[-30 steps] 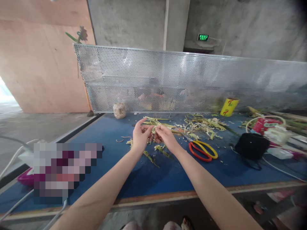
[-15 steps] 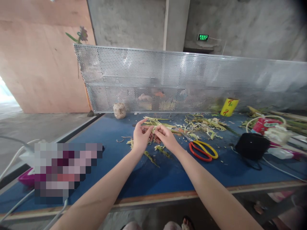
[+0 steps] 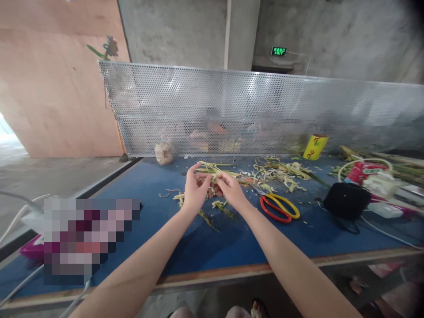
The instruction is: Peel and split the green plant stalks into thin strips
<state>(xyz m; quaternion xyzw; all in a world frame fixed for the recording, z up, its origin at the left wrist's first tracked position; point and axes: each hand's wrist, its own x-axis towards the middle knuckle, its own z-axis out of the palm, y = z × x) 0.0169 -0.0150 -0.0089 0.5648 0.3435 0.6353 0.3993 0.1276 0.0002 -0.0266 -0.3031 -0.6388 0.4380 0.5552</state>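
My left hand (image 3: 195, 189) and my right hand (image 3: 230, 189) meet above the blue table (image 3: 232, 247). Between their fingertips they pinch a small pale green plant strip (image 3: 213, 178), partly hidden by the fingers. Long green stalks and peeled strips (image 3: 217, 169) lie just beyond the hands. Below them rest green, braided-looking plant pieces (image 3: 208, 221), with another similar piece (image 3: 224, 208) under my right hand. Scissors (image 3: 276, 207) with one red and one yellow handle lie to the right of my right hand, blades pointing toward the stalks.
Peelings (image 3: 285, 172) are strewn at the back right. A yellow roll (image 3: 315, 147) and a whitish roll (image 3: 163, 153) stand by the perforated metal screen (image 3: 198, 97). A black pouch (image 3: 347, 201), cables and a red packet (image 3: 359, 171) sit at right; a blurred-out object (image 3: 89, 238) lies left.
Both hands stay in the same place with only slight finger movement on the plant strip. The whole view has shifted very slightly.
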